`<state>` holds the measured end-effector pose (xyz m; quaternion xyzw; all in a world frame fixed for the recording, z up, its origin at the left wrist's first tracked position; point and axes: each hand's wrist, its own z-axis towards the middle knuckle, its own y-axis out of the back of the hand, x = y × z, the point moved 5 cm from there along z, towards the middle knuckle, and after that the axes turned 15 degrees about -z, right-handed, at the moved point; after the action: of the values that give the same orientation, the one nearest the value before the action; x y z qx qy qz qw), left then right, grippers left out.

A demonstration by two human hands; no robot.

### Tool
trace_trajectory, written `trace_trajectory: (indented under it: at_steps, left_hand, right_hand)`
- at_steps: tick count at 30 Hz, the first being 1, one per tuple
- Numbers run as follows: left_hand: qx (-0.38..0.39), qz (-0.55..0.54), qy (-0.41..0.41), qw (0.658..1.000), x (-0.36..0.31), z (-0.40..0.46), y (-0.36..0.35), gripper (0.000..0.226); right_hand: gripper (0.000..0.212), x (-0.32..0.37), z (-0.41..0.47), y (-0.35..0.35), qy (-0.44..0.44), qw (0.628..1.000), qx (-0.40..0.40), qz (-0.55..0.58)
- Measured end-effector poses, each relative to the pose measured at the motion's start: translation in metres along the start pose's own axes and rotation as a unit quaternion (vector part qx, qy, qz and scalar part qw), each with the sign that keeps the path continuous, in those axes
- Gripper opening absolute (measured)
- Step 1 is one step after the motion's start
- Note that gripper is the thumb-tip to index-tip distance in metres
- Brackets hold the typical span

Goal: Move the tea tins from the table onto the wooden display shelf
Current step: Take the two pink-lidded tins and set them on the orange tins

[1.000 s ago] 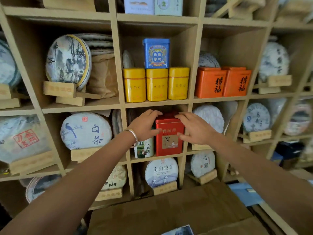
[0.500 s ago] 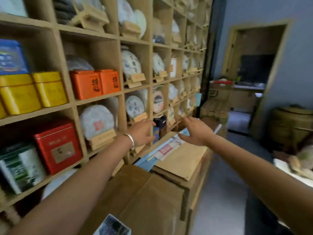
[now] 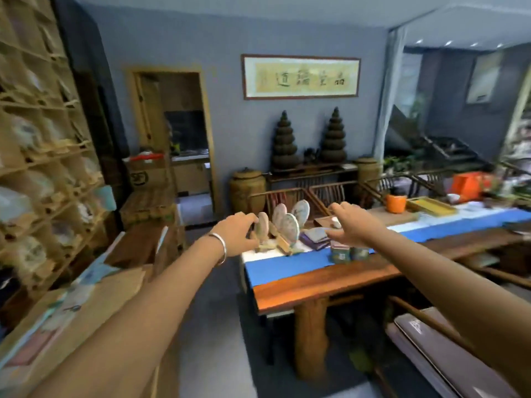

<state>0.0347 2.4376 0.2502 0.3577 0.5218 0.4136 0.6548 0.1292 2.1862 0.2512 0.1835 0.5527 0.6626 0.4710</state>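
Observation:
Two small tea tins stand on the blue runner of the long wooden table (image 3: 330, 281): a greenish patterned tin (image 3: 340, 255) and a darker tin (image 3: 360, 253) beside it. My right hand (image 3: 354, 224) hangs in the air just above them, fingers spread, holding nothing. At the same height to the left is my left hand (image 3: 238, 234), with a silver bracelet on its wrist, open and empty in front of the round tea cakes. The wooden display shelf (image 3: 43, 173) runs along the left edge of the view, blurred.
Round tea cakes on stands (image 3: 288, 225) sit at the table's near end. An orange pot (image 3: 396, 203), a yellow tray (image 3: 432, 206) and an orange box (image 3: 467, 185) lie farther along it. Cardboard boxes (image 3: 86, 305) line the shelf's foot. Wooden chairs and a bench (image 3: 448, 357) flank the table.
My view has swung right, from the shelf with the red tin to the table. Both hands left the red tin on the shelf and now reach out empty toward the table.

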Motion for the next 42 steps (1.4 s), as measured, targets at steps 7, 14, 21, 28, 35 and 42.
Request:
trace_trajectory:
  at_steps: [7,14,21,28,35,42]
  left_hand:
    - [0.064,-0.017,-0.066,0.996,-0.097,0.12,-0.108,0.046]
    - [0.086,-0.02,-0.045,0.995,-0.134,0.212,-0.175,0.047]
    - [0.155,0.047,-0.027,0.986,-0.14,0.275,-0.218,0.051]
    - [0.161,0.03,-0.022,0.986,-0.129,0.381,-0.243,0.062]
    - [0.214,0.026,-0.036,0.976,-0.088,0.496,-0.31,0.053]
    - [0.265,-0.01,-0.012,0.964,-0.035,0.566,-0.38,0.063]
  right_hand:
    - [0.065,-0.154,-0.031,-0.054,-0.04,0.997,0.062,-0.033]
    - [0.065,-0.247,-0.008,-0.109,-0.03,0.995,0.087,-0.037]
    - [0.067,-0.278,0.032,-0.17,-0.007,0.991,0.134,-0.002]
    - [0.069,-0.311,0.109,-0.222,0.001,0.992,0.125,0.022]
    - [0.066,-0.352,0.194,-0.313,-0.003,0.981,0.193,0.024]
    - [0.076,-0.361,0.248,-0.426,0.004,0.96,0.269,0.074]
